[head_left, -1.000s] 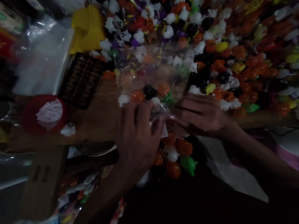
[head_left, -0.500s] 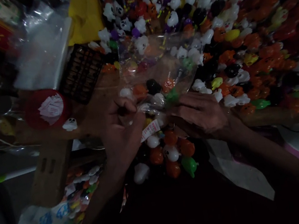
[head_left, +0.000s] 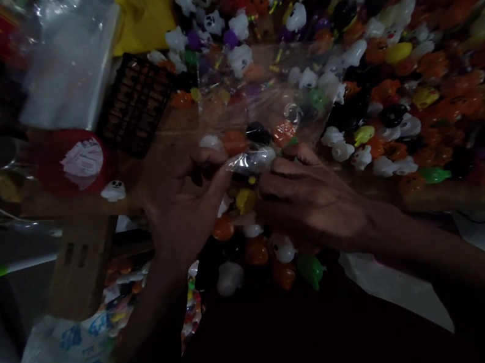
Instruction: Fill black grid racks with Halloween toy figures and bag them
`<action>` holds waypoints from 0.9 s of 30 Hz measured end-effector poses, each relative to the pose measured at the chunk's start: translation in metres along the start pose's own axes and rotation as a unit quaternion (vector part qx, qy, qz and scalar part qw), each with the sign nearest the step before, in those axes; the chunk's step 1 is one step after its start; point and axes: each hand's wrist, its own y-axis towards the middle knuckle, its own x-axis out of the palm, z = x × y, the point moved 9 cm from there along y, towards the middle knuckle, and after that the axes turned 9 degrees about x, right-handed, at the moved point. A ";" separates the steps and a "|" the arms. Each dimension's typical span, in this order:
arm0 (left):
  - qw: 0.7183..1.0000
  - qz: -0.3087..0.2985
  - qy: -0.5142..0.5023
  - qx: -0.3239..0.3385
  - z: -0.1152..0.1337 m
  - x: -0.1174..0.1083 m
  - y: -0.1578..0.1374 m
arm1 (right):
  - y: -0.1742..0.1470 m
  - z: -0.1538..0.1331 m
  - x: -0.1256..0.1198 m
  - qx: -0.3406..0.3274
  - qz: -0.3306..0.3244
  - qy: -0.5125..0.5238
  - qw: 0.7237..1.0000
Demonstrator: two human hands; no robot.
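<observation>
A clear plastic bag (head_left: pixel 251 160) lies between my hands, its far part spread flat over the wooden table edge. Small toys, among them an orange one (head_left: pixel 234 142) and a black one (head_left: pixel 257 134), show through or beside it. My left hand (head_left: pixel 181 201) pinches the bag's near edge between thumb and forefinger. The curled fingers of my right hand (head_left: pixel 310 198) are closed at the other side of that edge; their tips are partly hidden. Below the hands, against my dark clothing, sit several loose toys, including a white round one (head_left: pixel 281 248) and a green one (head_left: pixel 311 269).
A large heap of small toys (head_left: pixel 398 112) covers the right and back. To the left are a red round container (head_left: pixel 48 170) with paper labels (head_left: pixel 83 160), a small ghost toy (head_left: pixel 112 191), a dark slotted tray (head_left: pixel 134 103), a stack of clear bags (head_left: pixel 69 62) and a yellow cloth (head_left: pixel 143 15).
My right hand has come nearer and slightly left, fingers more curled. The small printed label that showed between the hands is out of sight. My left hand still pinches the bag. The view has shifted slightly.
</observation>
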 end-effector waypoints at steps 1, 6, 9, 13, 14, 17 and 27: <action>1.000 0.001 -0.001 0.006 0.001 0.000 0.000 | 0.000 -0.002 0.000 -0.007 -0.008 0.000 1.000; 1.000 -0.012 -0.017 0.000 0.000 0.001 -0.001 | 0.002 -0.009 0.000 0.011 -0.025 -0.027 0.999; 0.999 -0.017 -0.026 -0.007 -0.002 0.001 -0.001 | 0.004 -0.012 0.001 0.018 -0.021 -0.045 0.999; 0.999 -0.031 -0.031 -0.018 -0.005 0.006 0.000 | 0.009 -0.013 0.002 0.035 -0.015 -0.041 0.998; 0.999 -0.029 -0.034 -0.020 -0.005 0.006 0.001 | 0.011 -0.014 -0.001 0.046 -0.007 -0.028 0.999; 0.997 -0.026 -0.068 -0.010 -0.006 0.008 0.006 | 0.013 -0.015 -0.012 0.091 0.020 0.044 0.995; 0.980 -0.018 0.004 0.196 0.030 0.004 0.024 | 0.017 0.022 -0.012 0.278 0.004 -0.006 0.960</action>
